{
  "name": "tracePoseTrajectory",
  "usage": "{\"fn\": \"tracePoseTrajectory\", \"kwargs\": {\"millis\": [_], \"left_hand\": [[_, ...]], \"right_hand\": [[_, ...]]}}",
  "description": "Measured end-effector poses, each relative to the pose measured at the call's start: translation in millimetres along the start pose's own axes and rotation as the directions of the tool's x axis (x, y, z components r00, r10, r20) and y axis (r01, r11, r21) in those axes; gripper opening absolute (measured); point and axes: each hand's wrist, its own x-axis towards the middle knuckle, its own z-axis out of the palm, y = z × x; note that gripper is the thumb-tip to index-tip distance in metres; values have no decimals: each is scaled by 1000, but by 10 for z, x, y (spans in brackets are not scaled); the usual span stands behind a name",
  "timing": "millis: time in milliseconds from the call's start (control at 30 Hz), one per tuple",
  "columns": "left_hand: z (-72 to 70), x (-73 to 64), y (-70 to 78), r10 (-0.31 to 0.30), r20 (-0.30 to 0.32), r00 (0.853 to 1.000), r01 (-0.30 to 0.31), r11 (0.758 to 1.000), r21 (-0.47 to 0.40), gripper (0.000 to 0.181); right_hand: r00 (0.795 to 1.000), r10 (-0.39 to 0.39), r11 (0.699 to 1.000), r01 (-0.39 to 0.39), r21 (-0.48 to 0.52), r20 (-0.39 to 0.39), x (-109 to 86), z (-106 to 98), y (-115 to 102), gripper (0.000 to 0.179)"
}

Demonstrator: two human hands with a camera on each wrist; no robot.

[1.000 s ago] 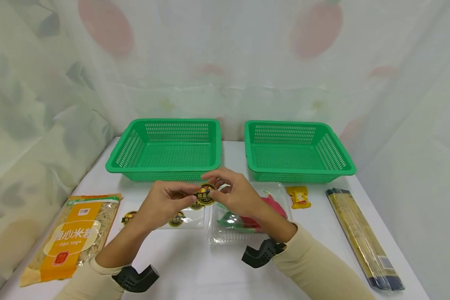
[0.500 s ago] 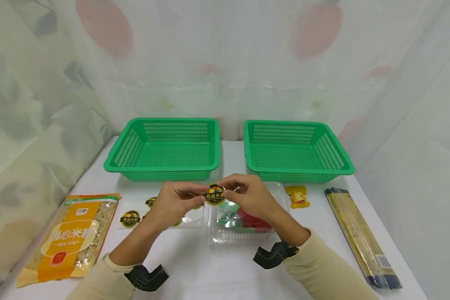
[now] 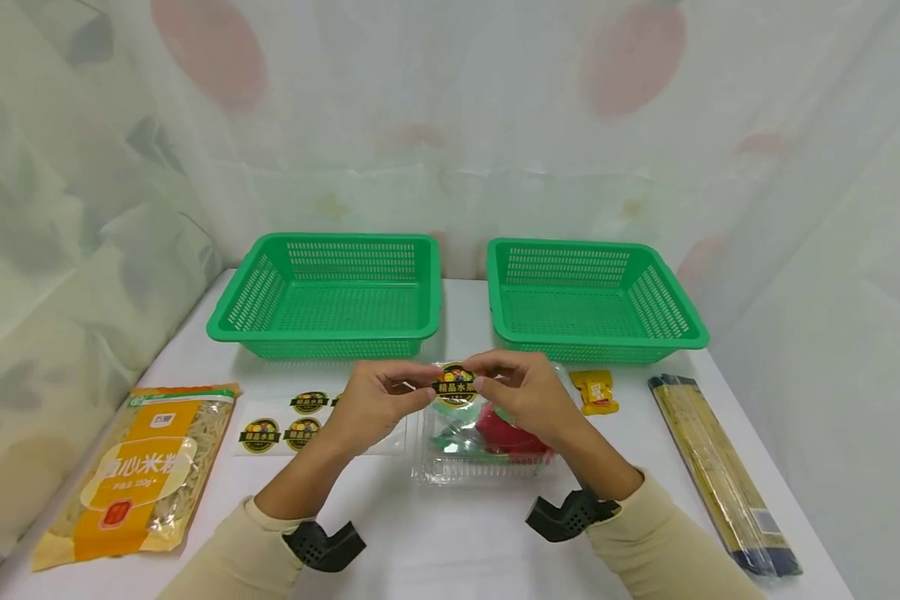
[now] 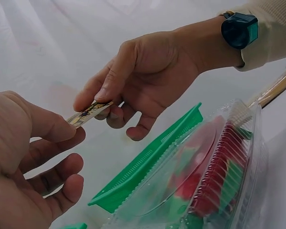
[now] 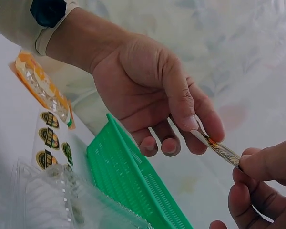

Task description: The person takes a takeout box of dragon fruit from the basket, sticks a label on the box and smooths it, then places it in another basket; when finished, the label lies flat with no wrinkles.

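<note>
A round black and gold sticker (image 3: 456, 385) is stretched between both hands. My left hand (image 3: 384, 402) pinches its left edge between thumb and forefinger, and my right hand (image 3: 523, 393) pinches its right edge the same way. In the left wrist view the sticker (image 4: 88, 114) appears nearly edge-on, raised above a clear plastic clamshell box (image 4: 250, 191). Red and green contents (image 3: 506, 433) show through the box lid. Left of the box lies a white sticker sheet (image 3: 378, 446) bearing several more round labels (image 3: 259, 436), partly covered by my left hand.
Two green plastic baskets stand at the back, one left (image 3: 345, 337) and one right (image 3: 600, 342). An orange noodle packet (image 3: 138, 475) lies at the far left. Right of the box are a small yellow packet (image 3: 595, 392) and a long wrapped noodle bundle (image 3: 723, 475).
Both hands have moved right with the sticker, from the sheet's edge to over the clear box. More of the sheet's labels show now.
</note>
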Motion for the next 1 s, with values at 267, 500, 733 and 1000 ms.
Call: {"fn": "tracePoseTrajectory", "kwargs": {"millis": [267,500,733,1000], "left_hand": [[168,89,-113,23,1,1000,-23,999,48,22],[287,163,-210,29,19,999,-31,995,100,22],[391,219,-285,56,25,998,-60,977,207,20],[447,240,-389,149,48,988,-156,896,415,21]], "right_hand": [[999,-12,994,7,-111,-44,-78,-100,50,19],[999,-4,990,-3,-144,-50,-133,-189,124,22],[997,-31,980,16,-200,-75,-164,-259,220,22],[994,-33,963,4,-269,-102,-166,-274,356,21]]}}
